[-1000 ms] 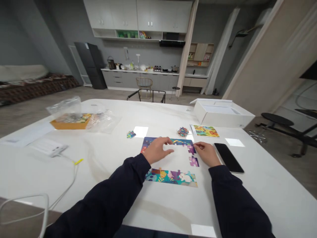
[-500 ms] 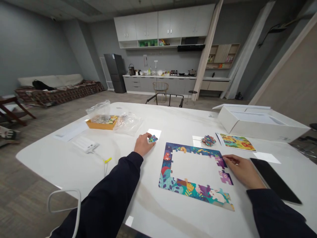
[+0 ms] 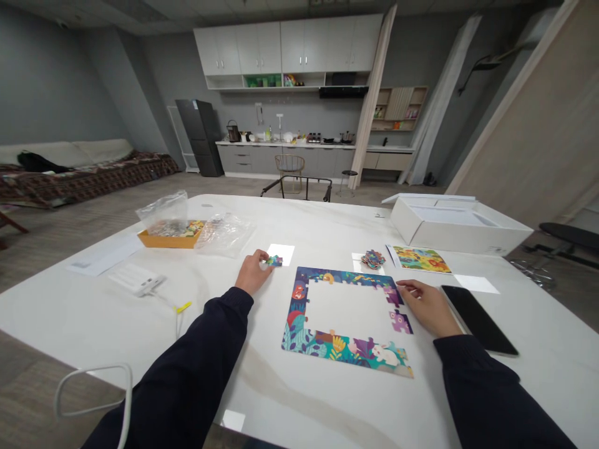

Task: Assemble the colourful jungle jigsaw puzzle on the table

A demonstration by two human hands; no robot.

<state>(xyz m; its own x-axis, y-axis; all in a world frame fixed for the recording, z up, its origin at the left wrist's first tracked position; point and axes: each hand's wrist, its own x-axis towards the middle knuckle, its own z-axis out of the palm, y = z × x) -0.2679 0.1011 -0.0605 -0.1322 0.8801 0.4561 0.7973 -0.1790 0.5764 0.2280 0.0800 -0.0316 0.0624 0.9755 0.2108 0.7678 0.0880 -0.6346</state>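
A partly joined jigsaw puzzle border (image 3: pixel 309 346) lies on the white table, with a bare middle and a gap in its right side. Left of it, my left hand (image 3: pixel 254 272) pinches a small blue-green puzzle piece (image 3: pixel 276 260) at or just above the tabletop. My right hand (image 3: pixel 431 307) rests by the border's upper right side, fingers partly extended and fingertips at its edge. Just below those fingertips is a purple puzzle piece (image 3: pixel 400 321) with an eye-like pattern, set slightly apart from the pieces above. A pile of loose puzzle pieces (image 3: pixel 373 259) sits beyond the border.
A colourful picture card (image 3: pixel 421 259) and a white box (image 3: pixel 458 224) stand at the back right, a dark phone or tablet (image 3: pixel 480 319) beside my right hand. To the left are an orange tray (image 3: pixel 171 240) of pieces, plastic wrap (image 3: pixel 227 234) and a white charger (image 3: pixel 138 279) with its cable.
The head view has turned to the right, so everything sits further left. The piece in my left hand looks turned to a flatter angle. My right hand stays at the border's edge.
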